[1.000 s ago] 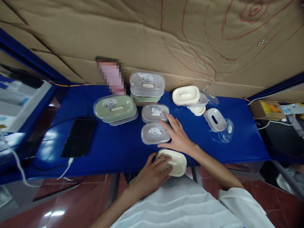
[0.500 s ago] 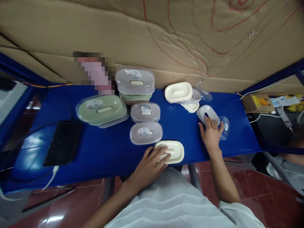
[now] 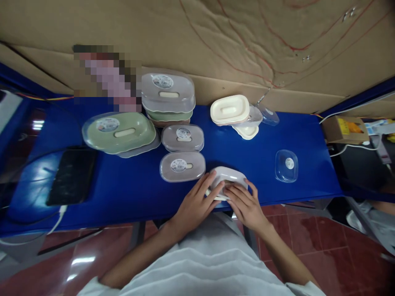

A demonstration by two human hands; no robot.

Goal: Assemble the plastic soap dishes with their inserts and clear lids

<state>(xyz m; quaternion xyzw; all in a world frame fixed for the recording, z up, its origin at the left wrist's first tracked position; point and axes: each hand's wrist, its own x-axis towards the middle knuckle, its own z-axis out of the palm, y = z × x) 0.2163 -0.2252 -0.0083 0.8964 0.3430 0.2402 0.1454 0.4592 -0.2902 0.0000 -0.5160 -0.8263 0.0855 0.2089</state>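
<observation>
- Just now: grey slotted tray (image 3: 233,172) came over from beside clear lid (image 3: 281,169); now front-centre over cream tray (image 3: 220,199), so the 2 pcs are together.
- Grey tray: pale, rounded, smooth; slot mostly hidden by fingers.
- R hand (image 3: 245,203): fingers half-curled, holding tray nr slot & R end.
- L hand (image 3: 197,201): fingers part-spread on L end; gripping or resting, can't tell.
- Lid alone on blue table (image 3: 243,152), well to R.

You are leaning over a plain blue tabletop (image 3: 256,156), facing a brown cardboard wall (image 3: 197,41) patterned with curving red lines. Near you, a pale lilac-grey tray (image 3: 230,171) is covering a cream piece (image 3: 216,198). Left, a lidded box (image 3: 137,127) is showing soft green; right of centre, a far tray (image 3: 228,105) is showing cream. Your shirt (image 3: 191,263) is showing pale grey.
</observation>
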